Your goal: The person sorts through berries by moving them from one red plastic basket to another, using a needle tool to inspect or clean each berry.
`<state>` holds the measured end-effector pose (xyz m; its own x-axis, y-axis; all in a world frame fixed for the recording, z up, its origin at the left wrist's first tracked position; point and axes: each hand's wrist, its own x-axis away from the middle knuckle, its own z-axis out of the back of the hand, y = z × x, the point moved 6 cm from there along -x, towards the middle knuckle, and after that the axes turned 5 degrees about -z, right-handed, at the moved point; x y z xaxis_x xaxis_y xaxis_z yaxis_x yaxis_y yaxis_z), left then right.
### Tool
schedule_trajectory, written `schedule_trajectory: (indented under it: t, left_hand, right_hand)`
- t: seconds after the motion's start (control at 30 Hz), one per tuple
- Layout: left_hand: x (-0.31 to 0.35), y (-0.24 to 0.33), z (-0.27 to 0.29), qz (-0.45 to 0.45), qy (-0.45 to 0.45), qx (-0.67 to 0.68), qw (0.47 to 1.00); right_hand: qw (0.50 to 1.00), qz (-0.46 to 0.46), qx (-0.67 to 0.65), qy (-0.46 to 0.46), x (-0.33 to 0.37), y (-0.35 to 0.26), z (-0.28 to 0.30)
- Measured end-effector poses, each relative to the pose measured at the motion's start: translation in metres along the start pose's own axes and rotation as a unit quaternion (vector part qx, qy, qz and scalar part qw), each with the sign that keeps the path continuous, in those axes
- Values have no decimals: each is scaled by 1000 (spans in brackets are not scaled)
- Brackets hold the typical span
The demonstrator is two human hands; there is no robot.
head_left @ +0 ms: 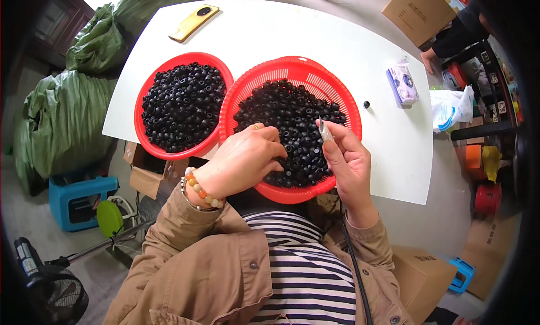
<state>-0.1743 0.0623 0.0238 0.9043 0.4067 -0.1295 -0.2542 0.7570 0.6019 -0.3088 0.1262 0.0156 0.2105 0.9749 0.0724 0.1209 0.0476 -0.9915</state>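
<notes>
A red plastic colander (350, 100) on the white table in front of me holds a heap of small black plastic caps (289, 108). My left hand (242, 159), with a beaded bracelet at the wrist, is over the near left part of the heap. Its fingers are curled down among the caps, and their tips are partly hidden. At the colander's right edge, my right hand (350, 159) grips a small pointed blade (324, 130) between thumb and fingers, its tip upward. The blade's lower end looks wrapped in something pale.
Left of the colander stands a red basin (147, 83) full of similar black caps. The white table (394, 156) also bears a yellow phone (194, 23), a tissue pack (402, 84) and one loose cap (367, 104). Green sacks (62, 122) and a blue stool (70, 204) are at left.
</notes>
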Motion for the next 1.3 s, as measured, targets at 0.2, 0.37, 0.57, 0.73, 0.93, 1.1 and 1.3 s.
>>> schedule_trajectory:
  t: [0.2, 0.37, 0.57, 0.73, 0.93, 1.1, 1.3]
  left_hand:
    - [2, -3, 1, -14, 35, 13, 999]
    - [10, -12, 16, 75, 159, 306, 936]
    - [18, -14, 18, 103, 170, 476, 856]
    - [21, -10, 16, 147, 146, 512, 833]
    - [22, -17, 12, 108, 163, 481, 855]
    - [21, -12, 15, 111, 162, 476, 857]
    - [19, -9, 16, 79, 151, 421, 891]
  right_hand:
    - [1000, 7, 21, -2, 0, 0, 0]
    - [1000, -3, 8, 3, -2, -2, -5]
    - [1000, -6, 8, 2, 0, -1, -3]
    - [999, -14, 28, -15, 2, -3, -5]
    - [991, -17, 53, -122, 14, -14, -26]
    - [983, -19, 51, -173, 16, -11, -33]
    - [983, -25, 66, -168, 16, -12, -34]
